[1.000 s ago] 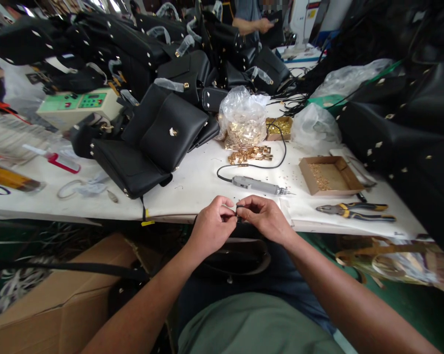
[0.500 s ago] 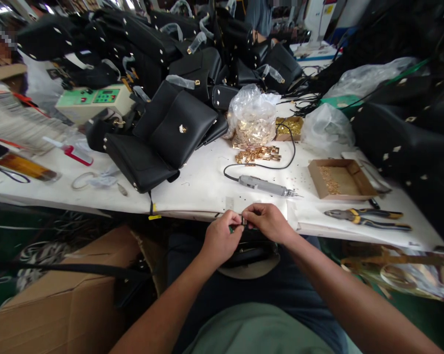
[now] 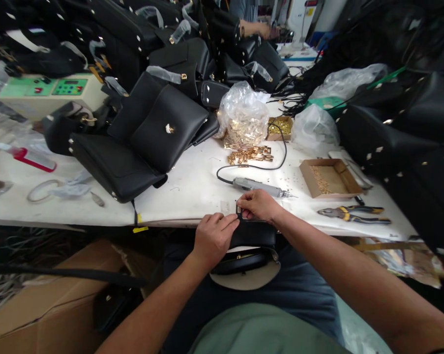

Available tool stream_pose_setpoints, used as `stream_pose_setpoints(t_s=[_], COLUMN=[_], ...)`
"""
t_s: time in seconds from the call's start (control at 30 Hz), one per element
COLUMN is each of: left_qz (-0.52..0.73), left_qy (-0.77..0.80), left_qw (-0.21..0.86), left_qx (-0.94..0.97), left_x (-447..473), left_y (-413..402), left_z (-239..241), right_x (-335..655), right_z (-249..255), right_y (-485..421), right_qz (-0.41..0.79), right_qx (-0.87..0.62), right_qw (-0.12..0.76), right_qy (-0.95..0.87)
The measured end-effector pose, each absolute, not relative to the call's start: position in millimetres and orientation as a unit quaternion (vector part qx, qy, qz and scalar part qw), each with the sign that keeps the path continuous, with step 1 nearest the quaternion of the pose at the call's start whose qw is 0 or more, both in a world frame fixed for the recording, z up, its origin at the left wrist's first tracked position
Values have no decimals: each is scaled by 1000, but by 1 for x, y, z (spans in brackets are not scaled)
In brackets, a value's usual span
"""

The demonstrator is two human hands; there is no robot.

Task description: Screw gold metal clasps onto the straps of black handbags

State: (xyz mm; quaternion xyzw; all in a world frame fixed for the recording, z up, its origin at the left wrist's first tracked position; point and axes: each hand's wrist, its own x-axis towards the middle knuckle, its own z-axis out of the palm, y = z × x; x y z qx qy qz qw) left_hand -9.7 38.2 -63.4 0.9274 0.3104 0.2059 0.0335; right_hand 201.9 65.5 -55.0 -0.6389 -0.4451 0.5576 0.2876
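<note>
At desk edge [image 3: 181,219] | right fingers [image 3: 243,202] pinched small dark piece [image 3: 238,210] | left fingers [image 3: 229,221] alongside, grip unclear | steady pinch seemed best

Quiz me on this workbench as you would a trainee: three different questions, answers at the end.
1. True or false: the right hand holds the pliers.
2. Which lies nearest that hand: (a) the open cardboard box, (b) the corded grey tool, (c) the green-panelled control unit?
3. Fill in: the pliers' handles are black and ____.

Key: 1. False; it pinches a small black piece. 2. b. 3. Yellow.
</note>
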Motion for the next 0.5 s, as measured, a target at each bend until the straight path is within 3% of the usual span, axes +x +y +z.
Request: stream_pose_setpoints(t_s=[0.5], left_qz=[169], left_qy=[278], left_qw=[65], left_qx=[943], left_x=[-9], left_y=[54], left_z=[-63], right_x=[197], right_z=[-43], right_y=[69], right_qz=[312], right_qx=[-711], right_qw=[196], right_qy=[-598])
